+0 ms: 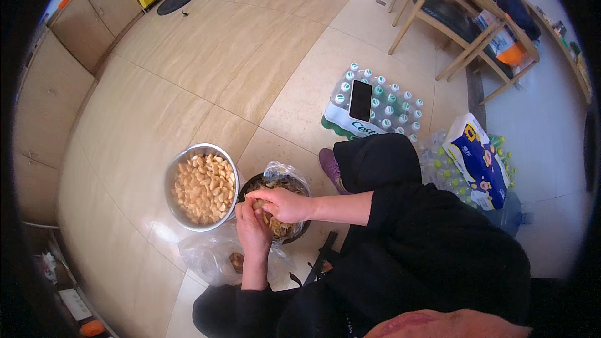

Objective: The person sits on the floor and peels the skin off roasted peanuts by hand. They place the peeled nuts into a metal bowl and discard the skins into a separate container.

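My left hand (253,230) and my right hand (284,204) meet above a dark, plastic-lined bin (305,232) that holds brown peelings (281,227). Between the fingertips of both hands is a small pale piece (259,203), mostly hidden; it looks like a garlic clove or similar. Left of the bin stands a round metal pot (170,206) filled with pale, peeled pieces (204,188) that look like garlic cloves. Under my left forearm lies a clear plastic bag (206,253) with a few brown items (237,262) showing inside.
A shrink-wrapped pack of bottles (338,119) stands on the tiled floor, a smartphone (360,101) on top. Right of my knee, a packet of tissues (476,162) rests on more bottles (446,173). Wooden chairs (462,33) stand at upper right, cabinets (56,98) at left, a black stand base (176,2) farther off.
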The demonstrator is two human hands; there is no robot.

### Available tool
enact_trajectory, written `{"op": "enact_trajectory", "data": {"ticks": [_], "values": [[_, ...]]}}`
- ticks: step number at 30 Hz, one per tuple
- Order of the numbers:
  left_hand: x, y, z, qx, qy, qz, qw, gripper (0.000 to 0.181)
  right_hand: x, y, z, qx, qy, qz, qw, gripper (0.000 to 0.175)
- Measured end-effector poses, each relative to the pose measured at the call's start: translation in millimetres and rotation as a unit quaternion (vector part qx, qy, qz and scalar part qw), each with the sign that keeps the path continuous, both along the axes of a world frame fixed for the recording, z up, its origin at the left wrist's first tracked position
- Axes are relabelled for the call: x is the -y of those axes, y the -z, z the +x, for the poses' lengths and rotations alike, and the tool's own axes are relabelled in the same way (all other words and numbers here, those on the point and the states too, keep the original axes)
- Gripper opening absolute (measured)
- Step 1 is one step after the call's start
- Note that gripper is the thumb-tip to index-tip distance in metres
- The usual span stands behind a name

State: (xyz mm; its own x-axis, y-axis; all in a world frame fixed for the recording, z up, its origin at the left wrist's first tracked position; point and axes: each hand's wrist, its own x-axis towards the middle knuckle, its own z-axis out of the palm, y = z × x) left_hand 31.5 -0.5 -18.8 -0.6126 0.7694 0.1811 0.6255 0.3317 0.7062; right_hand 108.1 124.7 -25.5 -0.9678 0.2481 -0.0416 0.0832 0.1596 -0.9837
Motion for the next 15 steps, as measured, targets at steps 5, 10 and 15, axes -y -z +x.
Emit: {"op": "enact_trajectory", "data": {"ticks": [5,10,15], "values": [[0,3,-2,-0.017,-0.002,0.015,1.0,0.018,6,-6,-1,0.008,0.007,0.029,1.0,0.037],[0,19,-3,0.005,-0.029,0.056,0.998,0.01,7,-13,4,-0.011,-0.039,0.051,0.998,0.048],[3,20,-8,0.196,-0.088,0.078,0.974,0.027,7,-7,0,-0.017,0.015,0.063,0.998,0.04]]}}
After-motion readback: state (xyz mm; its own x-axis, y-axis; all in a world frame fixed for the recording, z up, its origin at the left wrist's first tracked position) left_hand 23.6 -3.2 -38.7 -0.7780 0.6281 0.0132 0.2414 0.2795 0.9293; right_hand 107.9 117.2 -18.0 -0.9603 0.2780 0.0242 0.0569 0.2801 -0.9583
